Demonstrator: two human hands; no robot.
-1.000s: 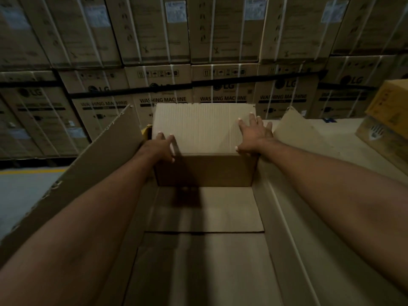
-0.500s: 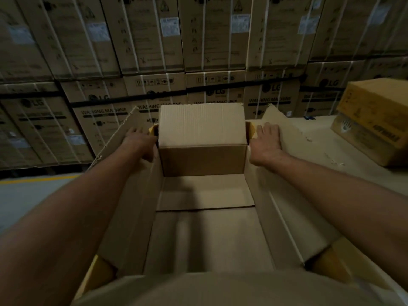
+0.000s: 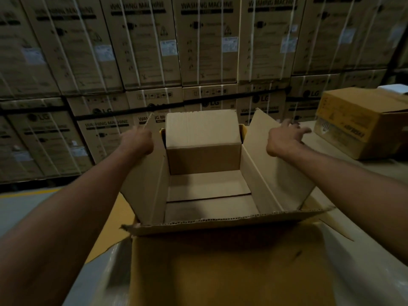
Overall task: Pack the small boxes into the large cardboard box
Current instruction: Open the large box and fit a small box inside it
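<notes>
Large cardboard box [image 3: 209, 208] stood open on a pale surface [image 3: 393, 168], all flaps spread. The near flap [image 3: 220, 272] was folded down toward the viewer.

One small box [image 3: 202, 129], plain brown and closed, sat inside the large box. It was hard against the far wall and filled that end from side to side, and its ribbed top rose above the rim. The rest of the large box's bottom was bare cardboard with a seam across it.

Left hand [image 3: 138, 140] was at the far upper part of the left flap [image 3: 145, 184], just left of the small box and apart from it. The back of the hand faced up. The view was blurred there and the fingers were lost past the flap's edge, so I could not tell whether it gripped the flap.

Right hand [image 3: 284, 138] was at the far upper edge of the right flap [image 3: 276, 177], just right of the small box and not touching it. Its fingers were spread and reaching forward, holding nothing. It seemed to rest on the flap, though contact was unclear.

The small box lay between the two hands, and both forearms were stretched out along the sides of the large box.

A second carton [image 3: 362, 122] with yellow printed faces stood well to the right. A wall of strapped LG washing machine cartons [image 3: 205, 45] stood behind. Grey floor [image 3: 19, 208] with a yellow line [image 3: 26, 193] lay on the left.
</notes>
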